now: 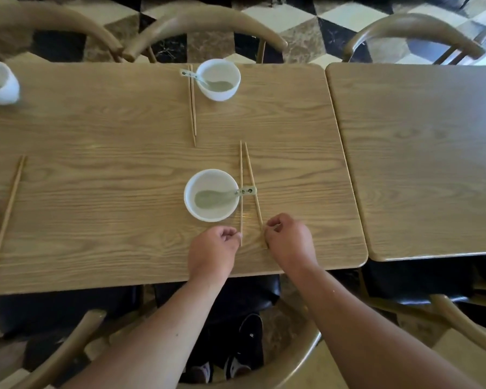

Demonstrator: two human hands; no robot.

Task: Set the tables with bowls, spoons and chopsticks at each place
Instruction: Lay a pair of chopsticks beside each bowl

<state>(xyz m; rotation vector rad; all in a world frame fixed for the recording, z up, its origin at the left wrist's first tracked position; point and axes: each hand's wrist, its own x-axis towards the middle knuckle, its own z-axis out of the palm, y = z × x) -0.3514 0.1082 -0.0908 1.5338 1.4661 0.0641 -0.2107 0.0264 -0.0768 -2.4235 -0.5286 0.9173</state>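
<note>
Pinching with both sets of fingertips, the person has the left hand (212, 249) closed on the near end of the left chopstick (240, 164) and the right hand (288, 238) closed on the near end of the right chopstick (249, 169). Both sticks lie flat on the table (110, 169), almost meeting at their far tips and splayed apart at the ends being held, so the step in hand looks like squaring the pair up.

They sit just right of the near bowl (190, 204), with the left stick close against its rim. A spoon (211, 198) rests in that bowl, its handle hanging over the rim and crossing the left stick towards the right one. This place has all three things and seems to need only tidying.

Across the table, the far bowl (230, 89) holds the far spoon (219, 85), with the far chopsticks (192, 113) lying just beside it, so that place looks finished.

At the left edge two more bowls are cut off by the frame, and the side chopsticks (7, 214) lie near the closer one. Whether those bowls hold spoons cannot be told.

Judging by this view, the second table (421, 153) on the right is the main work left.
</note>
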